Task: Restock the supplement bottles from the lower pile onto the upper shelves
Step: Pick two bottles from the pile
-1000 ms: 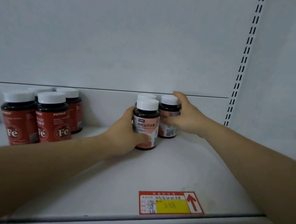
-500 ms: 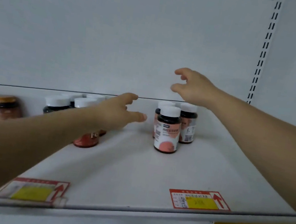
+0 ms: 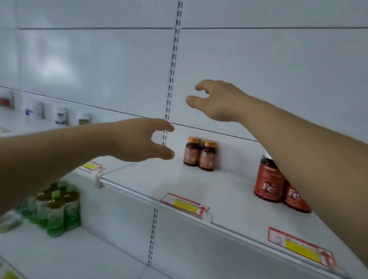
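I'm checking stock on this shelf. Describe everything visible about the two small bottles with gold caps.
The two gold-capped bottles stand upright, side by side and touching or nearly so, at the back of the upper shelf near the rear wall, just right of the slotted upright. Each looks like dark amber glass or plastic with a shiny gold screw cap and a reddish-brown label; the print is too small to read. Nothing grips them: the left hand hangs in the air to their left, apart from them.

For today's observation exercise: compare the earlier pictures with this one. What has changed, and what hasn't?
Both hands let go of the white-capped bottles and lifted away; the left hand and right hand now hang empty. The view swung left. The Fe bottles remain standing on the shelf.
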A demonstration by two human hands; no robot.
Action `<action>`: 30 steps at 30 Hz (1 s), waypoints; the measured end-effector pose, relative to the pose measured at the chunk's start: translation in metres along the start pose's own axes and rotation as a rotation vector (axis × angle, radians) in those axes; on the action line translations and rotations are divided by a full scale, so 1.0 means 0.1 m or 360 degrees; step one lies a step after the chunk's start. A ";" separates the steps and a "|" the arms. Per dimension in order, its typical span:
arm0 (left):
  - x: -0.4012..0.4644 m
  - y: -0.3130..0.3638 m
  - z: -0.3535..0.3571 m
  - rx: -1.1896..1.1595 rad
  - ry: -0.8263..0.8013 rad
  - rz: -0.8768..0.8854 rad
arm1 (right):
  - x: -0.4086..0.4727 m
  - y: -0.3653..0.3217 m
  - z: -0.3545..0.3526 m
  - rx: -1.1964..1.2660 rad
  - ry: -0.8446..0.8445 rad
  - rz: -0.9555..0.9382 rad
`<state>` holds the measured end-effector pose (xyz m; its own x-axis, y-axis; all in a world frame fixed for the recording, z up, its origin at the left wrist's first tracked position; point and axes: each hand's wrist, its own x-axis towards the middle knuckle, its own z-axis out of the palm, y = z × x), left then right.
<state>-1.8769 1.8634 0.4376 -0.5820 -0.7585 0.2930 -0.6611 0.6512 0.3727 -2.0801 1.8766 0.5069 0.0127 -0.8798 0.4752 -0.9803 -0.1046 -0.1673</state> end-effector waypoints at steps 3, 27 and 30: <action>-0.42 -0.73 -0.32 0.0178 0.0020 -0.0224 | 0.33 -0.76 0.50 0.0094 -0.0119 -0.0161; -1.45 -5.09 -1.95 0.0552 0.0291 -0.1362 | 2.89 -5.02 3.56 0.0247 -0.0571 -0.1049; -1.44 -5.60 -2.18 0.0584 0.0314 -0.1387 | 3.19 -5.42 3.84 0.0253 -0.0549 -0.1075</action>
<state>-1.3193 1.6025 0.3789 0.2510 -0.9473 0.1989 -0.9495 -0.2010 0.2410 -1.4687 1.4744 0.4180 0.6841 -0.6933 0.2265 -0.6982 -0.7123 -0.0714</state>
